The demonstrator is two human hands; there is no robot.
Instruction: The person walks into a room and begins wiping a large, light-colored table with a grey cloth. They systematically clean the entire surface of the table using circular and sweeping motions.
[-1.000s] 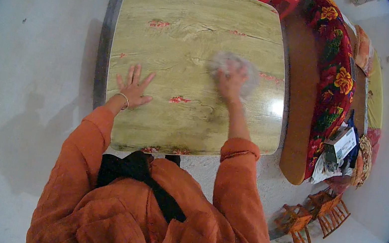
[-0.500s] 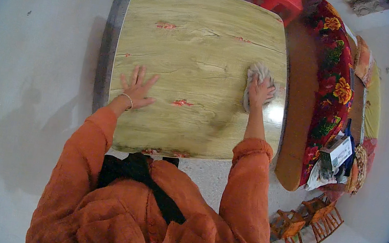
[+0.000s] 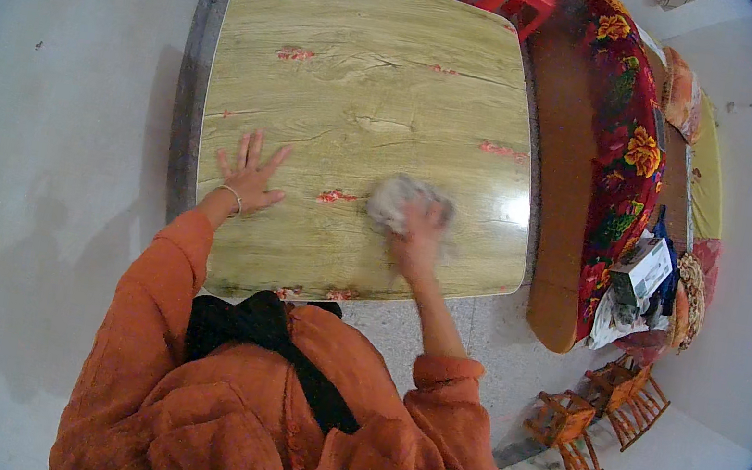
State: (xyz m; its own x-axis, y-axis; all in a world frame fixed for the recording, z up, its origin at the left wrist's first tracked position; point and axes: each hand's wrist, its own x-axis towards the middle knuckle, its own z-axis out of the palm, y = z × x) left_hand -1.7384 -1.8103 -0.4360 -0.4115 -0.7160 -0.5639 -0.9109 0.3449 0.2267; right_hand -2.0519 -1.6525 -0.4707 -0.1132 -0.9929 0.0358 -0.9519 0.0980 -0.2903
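The right hand (image 3: 422, 232) presses down on a crumpled grey cloth (image 3: 396, 201), fingers curled over its near edge, near the front middle of the wooden table (image 3: 373, 59). The left hand (image 3: 250, 175) lies flat and open on the table's left front part, fingers spread, a thin bracelet (image 3: 230, 196) at the wrist. Red patches (image 3: 336, 197) of worn surface lie just left of the cloth. To the right of the table stands a bench with a flowered cover (image 3: 627, 146). The cloth could catch on a chipped patch and bunch, or slip from under the palm if pressure slackens.
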